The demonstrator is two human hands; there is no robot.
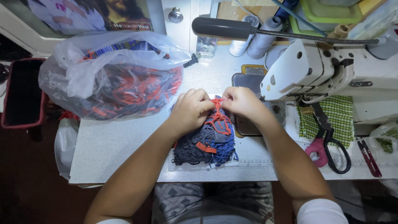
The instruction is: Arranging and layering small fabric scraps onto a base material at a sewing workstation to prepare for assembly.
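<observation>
Both hands meet over a small heap of netting (pixel 209 141) that lies near the front edge of the pale, speckled tabletop (pixel 124 141), just left of the sewing machine (pixel 331 70). The heap is soft open mesh in dark grey and blue, bunched into a rounded mound, with a thin red cord (pixel 217 116) tangled across its top and a flat red tab lower down.

The left hand (pixel 190 112) is curled into a loose fist, its fingers (pixel 198 97) folded tight and pinching the red cord at the top of the mound. The right hand (pixel 242 103) is curled the same way, fingers closed on the cord from the other side; the knuckles of the two hands almost touch.

Toward the back left corner sits a big, crinkled clear plastic bag (pixel 112 74), bulging with more red, blue and dark mesh pieces. The sewing machine is smooth cream-white metal with a boxy head; a dark tubular lamp (pixel 224 28) on a ribbed flexible neck reaches across above it. Behind stand grey-white thread cones (pixel 262 39). By the right edge lies a green checked cloth (pixel 338 120), with black-handled scissors (pixel 331 141) over it and a small red snipper (pixel 369 157) beside them.
</observation>
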